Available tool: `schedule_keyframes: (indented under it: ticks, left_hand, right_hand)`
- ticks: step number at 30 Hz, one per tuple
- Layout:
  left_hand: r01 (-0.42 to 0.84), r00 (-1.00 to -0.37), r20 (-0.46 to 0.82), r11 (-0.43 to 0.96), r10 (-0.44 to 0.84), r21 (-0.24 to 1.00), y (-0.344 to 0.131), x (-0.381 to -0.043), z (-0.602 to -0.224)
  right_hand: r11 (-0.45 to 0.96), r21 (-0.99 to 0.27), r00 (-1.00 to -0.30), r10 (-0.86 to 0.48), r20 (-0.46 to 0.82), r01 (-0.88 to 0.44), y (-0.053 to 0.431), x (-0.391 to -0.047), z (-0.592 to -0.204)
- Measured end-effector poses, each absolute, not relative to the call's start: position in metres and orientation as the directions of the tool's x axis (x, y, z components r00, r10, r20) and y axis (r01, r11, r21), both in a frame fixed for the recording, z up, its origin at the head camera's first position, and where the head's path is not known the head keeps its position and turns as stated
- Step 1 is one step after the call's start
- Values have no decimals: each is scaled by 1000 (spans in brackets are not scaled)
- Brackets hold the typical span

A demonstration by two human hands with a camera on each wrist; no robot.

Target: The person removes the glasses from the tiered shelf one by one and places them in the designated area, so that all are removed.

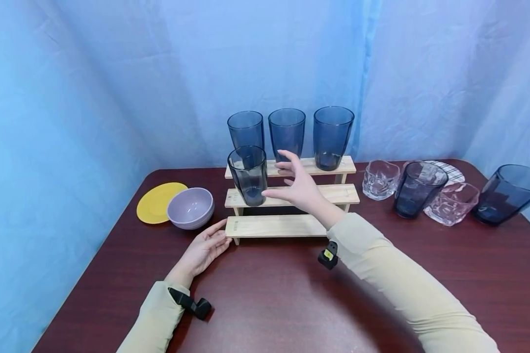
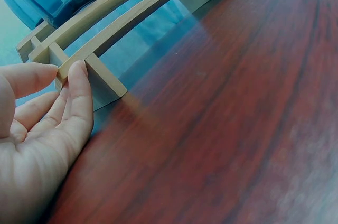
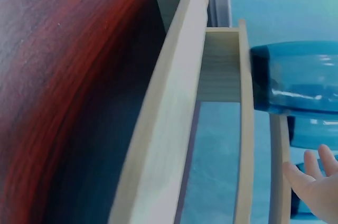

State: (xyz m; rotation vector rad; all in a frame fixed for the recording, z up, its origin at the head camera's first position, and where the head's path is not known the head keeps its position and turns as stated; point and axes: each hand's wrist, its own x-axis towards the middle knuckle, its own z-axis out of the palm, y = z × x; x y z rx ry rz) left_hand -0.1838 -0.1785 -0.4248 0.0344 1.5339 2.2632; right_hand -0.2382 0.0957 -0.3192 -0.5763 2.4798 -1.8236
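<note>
A three-tier wooden rack (image 1: pixel 276 225) stands at the middle of the table. My left hand (image 1: pixel 205 250) pinches the left end of its lowest tier between thumb and fingers, plain in the left wrist view. On the middle tier's left end stands a dark blue glass tumbler (image 1: pixel 252 184). My right hand (image 1: pixel 302 184) is just right of that tumbler, fingers spread and holding nothing, thumb tip close by its base. Three more blue tumblers line the top tier: a left one (image 1: pixel 246 128), a middle one (image 1: pixel 287 130) partly behind my fingers, and a right one (image 1: pixel 332 139).
To the left are a yellow plate (image 1: pixel 152 206) and a lilac bowl (image 1: pixel 191 211) overlapping it. At right stand a clear short glass (image 1: pixel 380 179), a dark tumbler (image 1: pixel 417 193), a pinkish glass (image 1: pixel 452 203) and another blue tumbler (image 1: pixel 508 196). A blue curtain (image 1: pixel 203 88) hangs behind.
</note>
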Motion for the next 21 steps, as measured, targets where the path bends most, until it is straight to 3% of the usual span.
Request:
schedule_keyframes:
  ticks: [21]
  left_hand:
    - [-299,-920,-185,-313,345,901,-178,-183,-425]
  right_hand:
    - [202,-933,-928,-289,234,-298,64,-241,-321]
